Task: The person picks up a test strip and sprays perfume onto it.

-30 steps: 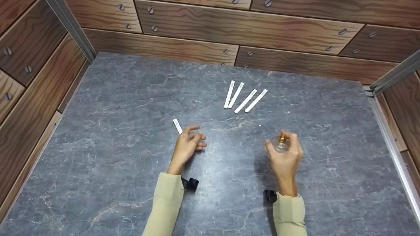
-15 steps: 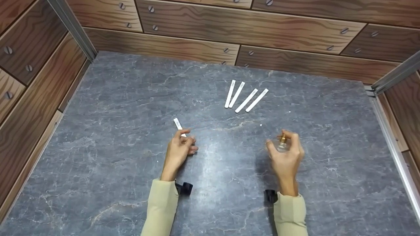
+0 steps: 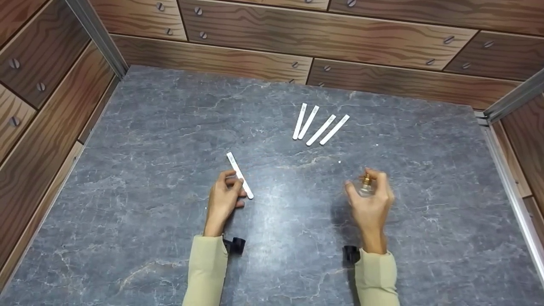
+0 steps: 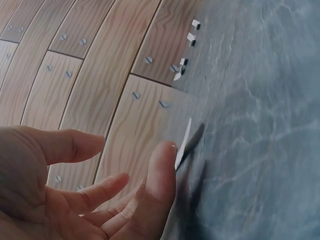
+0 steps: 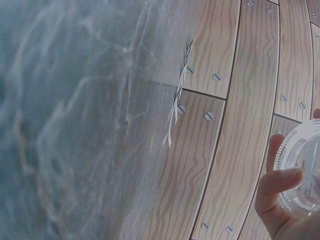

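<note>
My right hand [image 3: 370, 199] grips a clear glass perfume bottle [image 3: 365, 190] with a gold neck, held above the tabletop. The right wrist view shows the round, ribbed glass [image 5: 295, 165] of its base, with a thumb and finger against it. A white paper test strip [image 3: 239, 172], with small print at its far end, lies slanted at my left hand [image 3: 225, 195]. Those left fingers are loosely bent along its left side. In the left wrist view the strip [image 4: 184, 141] shows just past a fingertip, and a gap separates thumb from fingers. Any contact is unclear.
Several more white test strips [image 3: 321, 127] lie fanned toward the back of the dark marbled table [image 3: 170, 127]. Small white specks dot the surface. Wood-pattern walls [image 3: 255, 38] and metal frame rails [image 3: 510, 170] bound the table.
My left hand has shifted left and slightly toward me, uncovering most of the strip beneath it. The right hand has kept its place with the perfume bottle.
</note>
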`<state>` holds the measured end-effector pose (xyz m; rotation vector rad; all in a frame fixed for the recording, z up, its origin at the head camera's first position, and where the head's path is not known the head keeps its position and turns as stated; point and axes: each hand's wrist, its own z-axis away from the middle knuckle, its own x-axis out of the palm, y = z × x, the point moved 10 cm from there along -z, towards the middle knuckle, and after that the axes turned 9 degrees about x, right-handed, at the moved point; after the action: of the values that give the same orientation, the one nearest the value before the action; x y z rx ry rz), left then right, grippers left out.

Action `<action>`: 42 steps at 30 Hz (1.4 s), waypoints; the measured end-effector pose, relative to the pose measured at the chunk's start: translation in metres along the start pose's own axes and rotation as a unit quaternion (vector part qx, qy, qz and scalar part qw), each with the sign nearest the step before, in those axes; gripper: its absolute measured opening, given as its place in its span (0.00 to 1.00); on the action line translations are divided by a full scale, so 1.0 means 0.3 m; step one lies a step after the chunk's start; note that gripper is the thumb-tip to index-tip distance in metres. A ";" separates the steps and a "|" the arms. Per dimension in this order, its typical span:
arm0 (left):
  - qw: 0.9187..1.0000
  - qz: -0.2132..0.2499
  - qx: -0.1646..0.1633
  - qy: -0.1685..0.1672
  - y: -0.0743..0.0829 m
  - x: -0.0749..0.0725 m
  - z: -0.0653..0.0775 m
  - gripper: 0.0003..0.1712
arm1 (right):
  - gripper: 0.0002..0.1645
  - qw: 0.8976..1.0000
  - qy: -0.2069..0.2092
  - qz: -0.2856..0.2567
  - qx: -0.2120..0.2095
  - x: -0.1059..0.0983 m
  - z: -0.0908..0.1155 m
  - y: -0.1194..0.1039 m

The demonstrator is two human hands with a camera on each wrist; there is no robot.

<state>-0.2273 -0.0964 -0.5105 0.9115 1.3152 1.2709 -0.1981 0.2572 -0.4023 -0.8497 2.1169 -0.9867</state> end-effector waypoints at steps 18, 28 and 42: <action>0.999 -0.031 0.004 -0.009 0.000 -0.021 -0.062 0.24 | 0.26 0.999 0.009 0.002 0.044 0.003 0.003 0.041; 0.999 -0.042 -0.003 0.002 0.002 -0.030 -0.030 0.30 | 0.26 0.999 0.008 0.012 0.034 0.005 0.001 0.038; 0.974 -0.208 0.087 0.032 0.055 0.002 -0.036 0.40 | 0.25 0.999 0.012 -0.004 0.031 -0.016 -0.009 0.030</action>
<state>-0.2402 -0.0954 -0.4956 0.6692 1.5889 0.8740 -0.2000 0.2664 -0.4071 -0.8190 2.0926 -1.0665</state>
